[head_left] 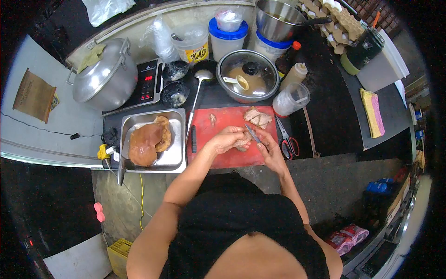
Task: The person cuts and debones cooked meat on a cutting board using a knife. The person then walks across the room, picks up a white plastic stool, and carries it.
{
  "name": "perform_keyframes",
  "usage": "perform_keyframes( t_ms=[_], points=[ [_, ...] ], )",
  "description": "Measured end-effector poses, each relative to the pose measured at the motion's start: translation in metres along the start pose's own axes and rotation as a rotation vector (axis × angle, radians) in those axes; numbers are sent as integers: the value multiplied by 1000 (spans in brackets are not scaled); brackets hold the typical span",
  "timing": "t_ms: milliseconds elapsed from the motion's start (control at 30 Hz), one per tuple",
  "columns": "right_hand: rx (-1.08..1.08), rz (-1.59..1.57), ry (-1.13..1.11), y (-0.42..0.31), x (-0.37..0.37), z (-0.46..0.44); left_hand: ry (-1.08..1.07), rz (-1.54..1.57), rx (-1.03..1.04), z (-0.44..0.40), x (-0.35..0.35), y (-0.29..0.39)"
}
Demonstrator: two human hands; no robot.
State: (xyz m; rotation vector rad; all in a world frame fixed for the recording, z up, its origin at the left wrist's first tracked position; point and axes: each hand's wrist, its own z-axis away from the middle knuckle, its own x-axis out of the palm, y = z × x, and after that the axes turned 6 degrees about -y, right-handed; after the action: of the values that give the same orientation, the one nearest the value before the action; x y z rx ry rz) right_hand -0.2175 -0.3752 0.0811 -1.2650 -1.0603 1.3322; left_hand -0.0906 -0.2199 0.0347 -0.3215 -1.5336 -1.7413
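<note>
Over a red cutting board [209, 130], my left hand [227, 140] grips a piece of meat [244, 142], its fingers closed on it. My right hand [272, 152] is closed on a small knife [253, 134], whose blade lies against or just above that meat. Slices of pale cooked meat [258, 118] sit at the board's upper right, beyond my hands. A small scrap [212, 119] lies at the upper left of the board. To the left, a steel tray [178, 158] holds large browned pieces of meat [144, 144].
Red-handled scissors [289, 145] lie right of the board. Behind it are a glass-lidded bowl [247, 76], a ladle [200, 83] and a plastic container [290, 100]. A large pot [104, 76] stands left by an induction cooker [147, 83]. A sponge [372, 112] lies far right.
</note>
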Motion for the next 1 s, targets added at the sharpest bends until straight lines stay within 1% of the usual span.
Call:
perform_keyframes(
  t_ms=[67,167,333,400,500,700,767,833,933,1000],
  points=[
    [-20,37,-12,10,-2,-1,6,0,1,0,2,0],
    [-46,5,11,16,-1,-3,-1,-14,8,1,7,3],
    [-145,123,173,31,-14,-9,-6,1,10,5,14,12],
    [-129,98,160,25,-13,-8,-25,12,12,3,11,10],
    [-26,9,84,5,-4,-1,18,11,2,-1,9,6],
    [-46,26,1,10,-1,-2,10,23,13,-5,2,0],
    [7,-12,-1,6,-1,-1,24,22,17,-5,2,-1],
    [23,-56,71,11,-3,-2,43,25,18,-2,9,5],
    [81,-8,126,14,-10,-3,62,40,20,2,18,13],
    [9,48,134,18,-10,-3,49,53,22,3,17,13]
  ],
)
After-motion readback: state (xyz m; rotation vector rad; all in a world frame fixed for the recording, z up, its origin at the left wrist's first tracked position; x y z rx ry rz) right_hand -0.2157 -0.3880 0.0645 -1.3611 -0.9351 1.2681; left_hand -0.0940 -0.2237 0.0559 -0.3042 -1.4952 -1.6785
